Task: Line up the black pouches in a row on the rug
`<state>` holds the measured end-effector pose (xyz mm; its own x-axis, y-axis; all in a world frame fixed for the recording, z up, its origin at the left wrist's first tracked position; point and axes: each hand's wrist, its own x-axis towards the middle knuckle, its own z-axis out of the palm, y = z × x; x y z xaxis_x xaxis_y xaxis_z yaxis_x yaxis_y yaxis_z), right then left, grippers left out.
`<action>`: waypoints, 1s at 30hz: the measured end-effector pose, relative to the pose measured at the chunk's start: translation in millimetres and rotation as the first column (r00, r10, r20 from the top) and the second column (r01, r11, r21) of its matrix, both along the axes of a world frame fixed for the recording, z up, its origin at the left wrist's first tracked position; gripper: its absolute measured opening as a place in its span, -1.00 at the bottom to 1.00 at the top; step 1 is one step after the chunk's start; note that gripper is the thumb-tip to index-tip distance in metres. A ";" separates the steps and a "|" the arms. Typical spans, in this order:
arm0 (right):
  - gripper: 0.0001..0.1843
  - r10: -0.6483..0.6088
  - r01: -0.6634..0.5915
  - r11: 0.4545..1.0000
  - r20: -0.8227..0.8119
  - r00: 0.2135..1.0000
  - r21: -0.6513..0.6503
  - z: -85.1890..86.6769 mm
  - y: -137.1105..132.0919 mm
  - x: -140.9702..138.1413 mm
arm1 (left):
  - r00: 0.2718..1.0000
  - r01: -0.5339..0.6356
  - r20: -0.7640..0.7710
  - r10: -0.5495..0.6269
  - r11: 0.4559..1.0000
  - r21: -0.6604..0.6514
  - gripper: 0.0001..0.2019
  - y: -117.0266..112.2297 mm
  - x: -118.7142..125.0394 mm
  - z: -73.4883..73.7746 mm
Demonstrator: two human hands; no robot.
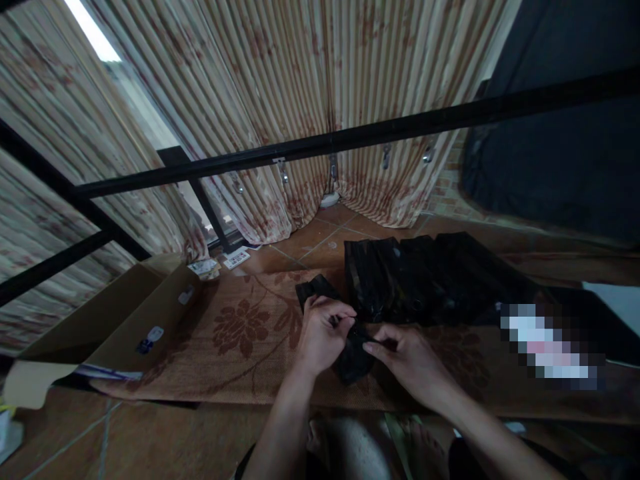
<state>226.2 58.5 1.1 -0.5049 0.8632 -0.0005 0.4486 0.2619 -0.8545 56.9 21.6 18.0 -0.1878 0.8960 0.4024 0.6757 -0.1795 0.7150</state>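
A striped beige curtain with faded reddish flowers fills the background, crossed by a black metal bar. Below it a brown woven mat with a floral print lies on the terracotta tiled floor. An open brown cardboard box rests on the mat's left end. A heap of glossy black plastic bags sits on the mat just beyond the hands. The left hand and right hand meet over the mat's near edge, fingers of both closed, pinching a small black plastic bag held between them above the mat.
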 end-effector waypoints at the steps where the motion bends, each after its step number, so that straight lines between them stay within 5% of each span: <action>1: -0.74 0.008 -0.008 1.000 0.001 1.000 0.003 0.2 -0.2 -0.1 | 1.000 -0.004 0.012 0.005 1.000 -0.009 -0.85 1.6 -1.0 -0.7; 5: -0.80 -0.057 0.057 0.998 -0.011 0.998 0.020 1.9 -3.0 0.0 | 0.995 0.008 0.097 -0.003 0.999 -0.053 -0.87 4.0 -4.0 -3.9; 9: -0.83 -0.127 0.144 0.973 -0.105 0.986 0.179 4.7 -8.4 0.3 | 0.988 0.085 0.140 -0.071 0.992 -0.093 -0.88 -0.9 -4.6 -1.7; 16: -0.86 -0.020 0.006 0.893 0.026 0.999 0.450 -6.2 -17.7 -3.5 | 0.974 0.220 -0.024 -0.227 0.961 -0.168 -0.81 -12.3 1.5 10.0; 25: -0.89 -0.019 0.037 0.857 -0.040 0.999 0.514 -12.3 -21.5 -9.4 | 0.946 0.254 0.244 -0.213 0.955 -0.151 -0.86 -12.7 2.1 -3.6; 30: -0.83 0.001 0.009 0.829 -0.018 1.000 0.559 -10.1 -23.5 -13.7 | 0.977 0.169 0.154 -0.147 0.975 -0.143 -0.81 -11.5 3.8 -2.9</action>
<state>212.6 35.0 -9.0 -0.4972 0.7153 0.4910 0.4378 0.6954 -0.5698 60.7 10.0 15.0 -0.0842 0.9680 0.2365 0.5378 -0.1557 0.8286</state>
